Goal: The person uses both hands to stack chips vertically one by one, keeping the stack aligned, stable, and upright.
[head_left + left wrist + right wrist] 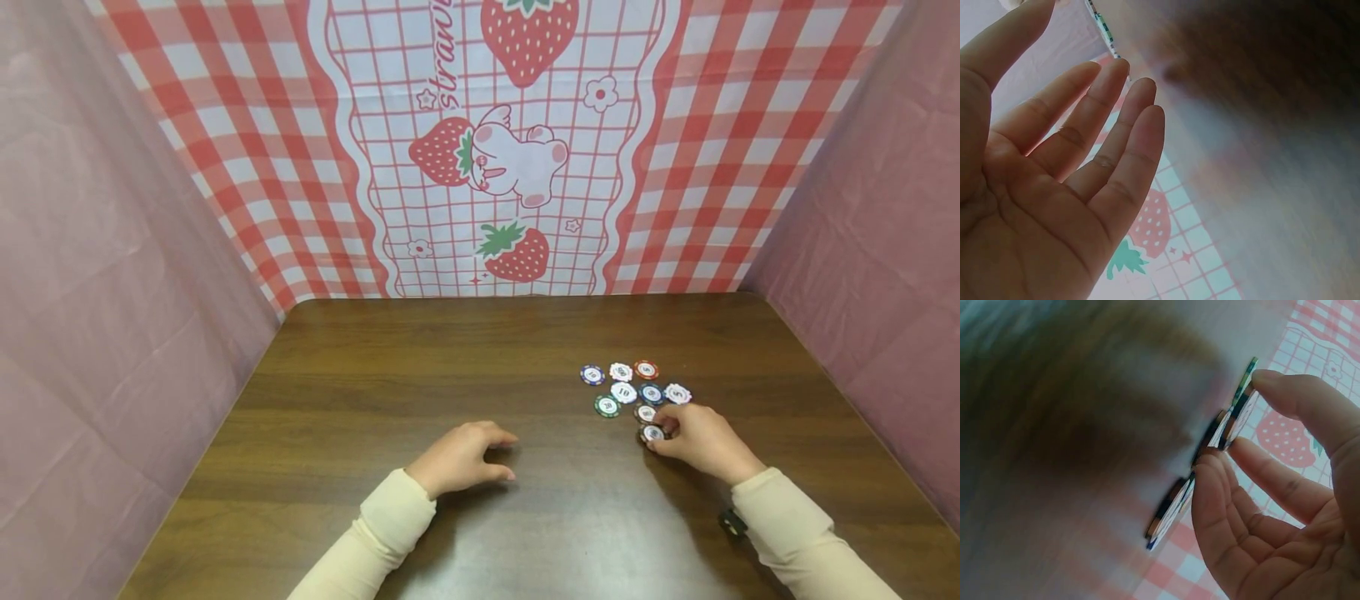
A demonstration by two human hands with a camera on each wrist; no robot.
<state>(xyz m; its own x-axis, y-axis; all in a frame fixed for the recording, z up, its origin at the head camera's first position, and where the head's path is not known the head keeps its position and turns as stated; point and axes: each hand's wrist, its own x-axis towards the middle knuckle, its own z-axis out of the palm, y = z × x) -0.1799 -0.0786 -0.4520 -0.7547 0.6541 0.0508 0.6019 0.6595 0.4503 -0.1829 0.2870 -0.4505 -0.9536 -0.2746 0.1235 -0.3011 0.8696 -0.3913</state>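
Several round chips lie in a loose cluster on the wooden table, among them a green one [607,406], a red one [647,369] and a blue one [592,374]. My right hand [705,440] pinches a dark-edged chip [652,433] at the cluster's near side; the right wrist view shows this chip [1239,417] between thumb and index finger of the hand [1291,481]. Just beyond it in the head view lies another dark-edged chip [645,413]. My left hand [463,457] is left of the chips, fingers relaxed and holding nothing; its palm [1054,169] shows in the left wrist view.
The brown table [420,358] meets a red-and-white checked cloth [262,167] with strawberry prints at its back edge. Pink curtains hang at the left [112,292] and right [862,275]. A small dark object [732,523] is at the right sleeve.
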